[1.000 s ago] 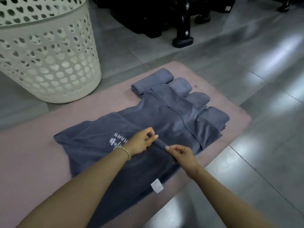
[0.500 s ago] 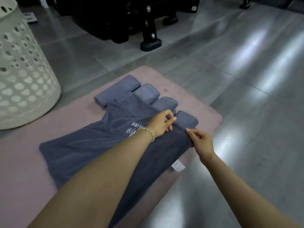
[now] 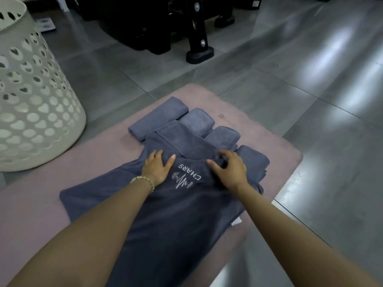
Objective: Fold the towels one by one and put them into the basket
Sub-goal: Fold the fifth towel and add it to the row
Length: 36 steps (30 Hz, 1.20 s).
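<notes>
— At the centre of the frame, what's being worked on?

— One big dark towel (image 3: 165, 214) lies spread on the pink mat (image 3: 41, 204), logo (image 3: 186, 176) up. Its far end laps over a row of four folded towels (image 3: 198, 122). The left hand (image 3: 156, 169) lies flat on it, fingers straight. The right hand (image 3: 230, 169) rests just right of the logo, fingers spread and slightly bent, pinching nothing that I can make out.

— So how far along?

— Somewhere in the middle, I'd judge. Four look folded, but they sit on the mat, well apart from the basket (image 3: 37, 112) at upper left. Its inside is out of view, so I can't tell whether any towels are in it.

— What's left?

— Folding this one, then moving all five over.
</notes>
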Motion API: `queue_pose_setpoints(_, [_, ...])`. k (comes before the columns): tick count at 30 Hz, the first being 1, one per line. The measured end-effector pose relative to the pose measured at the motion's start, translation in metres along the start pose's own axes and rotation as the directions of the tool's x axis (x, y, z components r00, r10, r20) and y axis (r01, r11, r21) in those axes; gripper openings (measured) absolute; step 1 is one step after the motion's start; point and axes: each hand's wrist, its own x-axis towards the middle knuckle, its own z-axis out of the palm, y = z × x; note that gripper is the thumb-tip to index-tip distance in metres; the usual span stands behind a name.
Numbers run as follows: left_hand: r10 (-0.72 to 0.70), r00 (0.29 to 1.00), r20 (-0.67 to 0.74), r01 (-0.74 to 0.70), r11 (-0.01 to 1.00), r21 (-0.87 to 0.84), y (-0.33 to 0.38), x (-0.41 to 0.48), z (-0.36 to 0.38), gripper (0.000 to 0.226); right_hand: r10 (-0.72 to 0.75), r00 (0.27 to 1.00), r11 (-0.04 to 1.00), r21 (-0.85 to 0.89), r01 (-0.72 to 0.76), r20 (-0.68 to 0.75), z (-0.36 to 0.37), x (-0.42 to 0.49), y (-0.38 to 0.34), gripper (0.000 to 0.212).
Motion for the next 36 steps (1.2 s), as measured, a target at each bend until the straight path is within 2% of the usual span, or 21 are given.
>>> queue_pose_setpoints(2, [-0.044, 0.999, 0.023, 0.046, 0.994, -0.097, -0.010, 0.008, -0.004, 0.066, -0.063, 0.997, 0.997, -0.044, 0.065, 0.043, 0.013, 0.004, -0.013, 0.047])
queue_pose_setpoints(5, [-0.187, 0.982, 0.018, 0.185, 0.945, -0.271, -0.017, 0.013, -0.005, 0.062, -0.135, 0.983, 0.980, -0.128, 0.151, 0.127, 0.026, 0.007, -0.026, 0.050])
queue_pose_setpoints(6, [-0.208, 0.977, 0.049, 0.214, 0.937, -0.278, -0.020, 0.015, -0.005, 0.061, -0.126, 0.981, 0.974, -0.168, 0.150, 0.149, 0.027, 0.010, -0.028, 0.051])
queue_pose_setpoints(8, [-0.190, 0.970, 0.152, 0.216, 0.960, -0.179, -0.021, 0.013, -0.010, 0.063, -0.095, 0.978, 0.955, -0.260, 0.142, 0.185, 0.028, 0.016, -0.030, 0.052])
queue_pose_setpoints(10, [-0.127, 0.963, 0.238, 0.157, 0.981, -0.114, -0.021, 0.013, -0.018, 0.063, -0.067, 0.970, 0.943, -0.303, 0.138, 0.233, 0.027, 0.024, -0.032, 0.049])
queue_pose_setpoints(11, [-0.076, 0.970, 0.231, 0.109, 0.985, -0.136, -0.020, 0.015, -0.022, 0.057, -0.056, 0.964, 0.943, -0.303, 0.137, 0.261, 0.025, 0.027, -0.033, 0.046])
queue_pose_setpoints(14, [0.078, 0.997, 0.005, -0.075, 0.967, -0.242, -0.008, 0.024, -0.042, 0.047, -0.081, 0.928, 0.970, -0.184, 0.157, 0.363, 0.026, 0.032, -0.032, 0.036])
queue_pose_setpoints(16, [0.134, 0.980, -0.144, -0.173, 0.935, -0.309, 0.009, 0.034, -0.057, 0.046, -0.132, 0.917, 0.991, 0.039, 0.127, 0.376, 0.028, 0.034, -0.030, 0.038])
queue_pose_setpoints(18, [0.179, 0.944, -0.276, -0.274, 0.893, -0.356, 0.030, 0.043, -0.071, 0.045, -0.172, 0.963, 0.972, 0.195, 0.132, 0.207, 0.027, 0.037, -0.032, 0.036])
queue_pose_setpoints(20, [0.122, 0.931, -0.344, -0.270, 0.864, -0.425, 0.036, 0.058, -0.076, 0.030, -0.107, 0.994, 0.976, 0.194, 0.101, 0.022, 0.024, 0.041, -0.034, 0.034])
queue_pose_setpoints(21, [0.046, 0.943, -0.330, -0.198, 0.874, -0.444, 0.029, 0.066, -0.075, 0.034, -0.057, 0.998, 0.986, 0.157, 0.058, -0.012, 0.023, 0.042, -0.034, 0.031])
queue_pose_setpoints(22, [-0.051, 0.957, -0.285, -0.081, 0.898, -0.433, 0.019, 0.070, -0.071, 0.056, -0.010, 1.000, 0.994, 0.105, 0.010, -0.002, 0.022, 0.042, -0.034, 0.028])
queue_pose_setpoints(23, [-0.143, 0.970, -0.196, 0.059, 0.923, -0.381, 0.004, 0.071, -0.066, 0.077, 0.027, 0.999, 0.999, 0.043, -0.028, 0.031, 0.023, 0.042, -0.033, 0.025])
queue_pose_setpoints(25, [-0.271, 0.963, 0.016, 0.267, 0.939, -0.218, -0.029, 0.063, -0.053, 0.099, 0.057, 0.994, 0.996, -0.073, -0.050, 0.091, 0.026, 0.041, -0.036, 0.031])
queue_pose_setpoints(27, [-0.312, 0.935, 0.168, 0.330, 0.939, -0.093, -0.054, 0.051, -0.043, 0.107, 0.064, 0.992, 0.992, -0.119, -0.051, 0.108, 0.027, 0.042, -0.043, 0.043])
queue_pose_setpoints(29, [-0.264, 0.953, 0.151, 0.272, 0.962, -0.034, -0.066, 0.046, -0.037, 0.104, 0.078, 0.987, 0.983, -0.176, -0.053, 0.143, 0.024, 0.045, -0.052, 0.044])
queue_pose_setpoints(30, [-0.239, 0.960, 0.148, 0.250, 0.966, -0.063, -0.067, 0.045, -0.036, 0.102, 0.084, 0.981, 0.976, -0.214, -0.045, 0.176, 0.022, 0.045, -0.055, 0.043])
queue_pose_setpoints(31, [-0.210, 0.964, 0.163, 0.233, 0.962, -0.143, -0.063, 0.044, -0.036, 0.097, 0.084, 0.975, 0.970, -0.240, -0.033, 0.204, 0.021, 0.045, -0.058, 0.045])
queue_pose_setpoints(33, [-0.156, 0.977, 0.147, 0.200, 0.906, -0.373, -0.049, 0.038, -0.040, 0.069, 0.041, 0.974, 0.968, -0.250, 0.016, 0.224, 0.021, 0.042, -0.064, 0.051])
queue_pose_setpoints(34, [-0.159, 0.981, 0.108, 0.191, 0.867, -0.459, -0.044, 0.034, -0.044, 0.054, -0.007, 0.976, 0.973, -0.222, 0.057, 0.218, 0.023, 0.039, -0.066, 0.051])
queue_pose_setpoints(36, [-0.155, 0.985, 0.078, 0.173, 0.831, -0.529, -0.036, 0.022, -0.058, 0.044, -0.074, 0.974, 0.991, -0.095, 0.096, 0.214, 0.024, 0.032, -0.071, 0.045])
